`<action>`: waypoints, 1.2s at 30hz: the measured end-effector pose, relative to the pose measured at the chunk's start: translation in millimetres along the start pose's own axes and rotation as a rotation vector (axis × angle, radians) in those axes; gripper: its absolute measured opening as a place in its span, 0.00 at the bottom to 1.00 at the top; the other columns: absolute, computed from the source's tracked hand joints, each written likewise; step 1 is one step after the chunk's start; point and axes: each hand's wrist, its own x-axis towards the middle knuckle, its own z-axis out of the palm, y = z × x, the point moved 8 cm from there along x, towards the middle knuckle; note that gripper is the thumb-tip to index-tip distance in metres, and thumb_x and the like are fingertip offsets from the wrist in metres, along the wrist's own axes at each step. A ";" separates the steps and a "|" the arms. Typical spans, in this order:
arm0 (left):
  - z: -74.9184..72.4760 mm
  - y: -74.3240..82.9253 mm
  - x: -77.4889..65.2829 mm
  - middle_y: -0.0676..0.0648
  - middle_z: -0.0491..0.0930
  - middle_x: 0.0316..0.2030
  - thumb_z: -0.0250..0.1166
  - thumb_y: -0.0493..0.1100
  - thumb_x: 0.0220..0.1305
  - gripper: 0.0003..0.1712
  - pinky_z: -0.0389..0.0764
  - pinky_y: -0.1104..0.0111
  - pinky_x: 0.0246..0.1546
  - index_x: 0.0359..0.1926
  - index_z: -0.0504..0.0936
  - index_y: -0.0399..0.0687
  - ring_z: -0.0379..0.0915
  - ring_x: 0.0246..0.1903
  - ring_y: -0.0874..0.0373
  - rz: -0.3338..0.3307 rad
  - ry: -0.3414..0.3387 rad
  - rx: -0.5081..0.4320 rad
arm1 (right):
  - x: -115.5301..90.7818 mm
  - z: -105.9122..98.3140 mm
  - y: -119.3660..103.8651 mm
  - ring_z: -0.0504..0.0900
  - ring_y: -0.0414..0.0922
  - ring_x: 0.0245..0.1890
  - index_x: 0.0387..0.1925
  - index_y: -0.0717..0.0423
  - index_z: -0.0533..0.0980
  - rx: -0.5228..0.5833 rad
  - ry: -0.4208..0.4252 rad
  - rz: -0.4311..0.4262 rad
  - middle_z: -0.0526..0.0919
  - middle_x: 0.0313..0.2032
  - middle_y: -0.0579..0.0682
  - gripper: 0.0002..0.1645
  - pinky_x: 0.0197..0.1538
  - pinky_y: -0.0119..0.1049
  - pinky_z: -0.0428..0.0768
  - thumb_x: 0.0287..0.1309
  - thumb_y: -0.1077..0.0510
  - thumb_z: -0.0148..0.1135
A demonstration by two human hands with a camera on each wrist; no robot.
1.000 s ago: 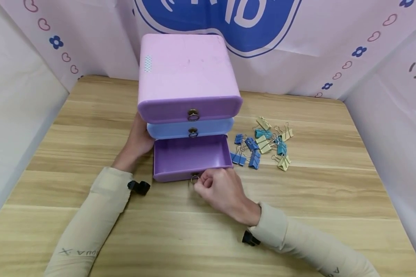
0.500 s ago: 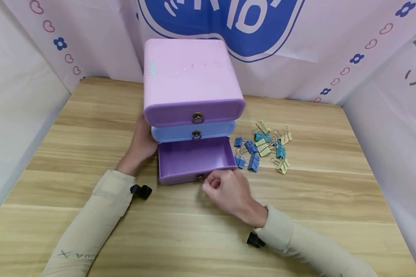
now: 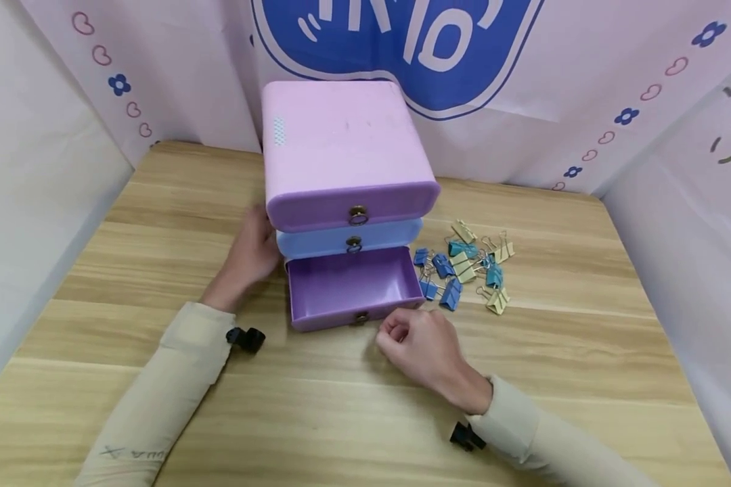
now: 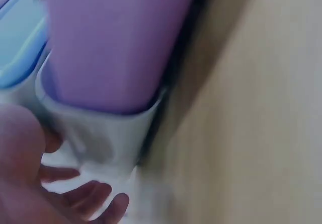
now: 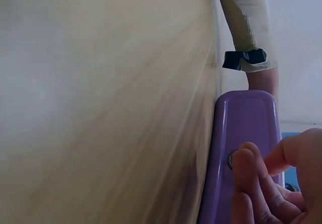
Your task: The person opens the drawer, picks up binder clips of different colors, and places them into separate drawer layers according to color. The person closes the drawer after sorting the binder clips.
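Observation:
A small cabinet [image 3: 347, 142] with a pink top stands on the table, its bottom purple drawer [image 3: 353, 287] pulled out and bare inside. The upper purple drawer [image 3: 317, 211] and the blue drawer [image 3: 317, 242] are in. My left hand [image 3: 250, 253] is at the cabinet's left side; its fingers, partly hidden in the head view, lie loosely bent beside the pale casing [image 4: 95, 138] in the left wrist view. Just right of the bottom drawer's ring pull [image 3: 361, 316], my right hand [image 3: 423, 345] hovers before the drawer front, loosely curled, with nothing in its fingers.
Several binder clips in blue, teal and yellow lie in a loose pile [image 3: 463, 264] right of the cabinet. Behind it hangs a printed cloth [image 3: 524, 122]. The wooden table [image 3: 317, 412] extends in front, with white walls at both sides.
My right hand has let go of the bottom drawer's ring pull and moved right of it. The left hand stays at the cabinet's side, its fingers loosening. The head view has shifted slightly.

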 end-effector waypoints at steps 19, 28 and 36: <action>-69.9 149.4 32.0 0.30 0.72 0.61 0.52 0.42 0.55 0.32 0.58 0.59 0.74 0.60 0.72 0.28 0.63 0.65 0.38 0.427 0.125 0.006 | -11.8 -56.5 19.0 0.78 0.28 0.25 0.34 0.50 0.83 -0.042 0.009 -0.151 0.84 0.26 0.38 0.06 0.26 0.19 0.78 0.53 0.57 0.65; -49.9 146.5 50.0 0.31 0.80 0.52 0.49 0.40 0.54 0.27 0.54 0.50 0.74 0.49 0.81 0.29 0.71 0.60 0.38 0.514 0.045 -0.097 | -2.5 -82.4 38.7 0.79 0.31 0.25 0.32 0.50 0.82 -0.073 0.068 -0.120 0.83 0.26 0.38 0.04 0.28 0.22 0.81 0.56 0.58 0.62; -46.1 140.3 47.7 0.30 0.83 0.46 0.45 0.43 0.51 0.29 0.60 0.50 0.71 0.45 0.84 0.29 0.76 0.55 0.42 0.516 0.187 -0.161 | 8.3 -92.2 64.9 0.80 0.35 0.26 0.36 0.58 0.82 -0.090 0.100 -0.047 0.84 0.27 0.44 0.09 0.30 0.23 0.82 0.57 0.58 0.61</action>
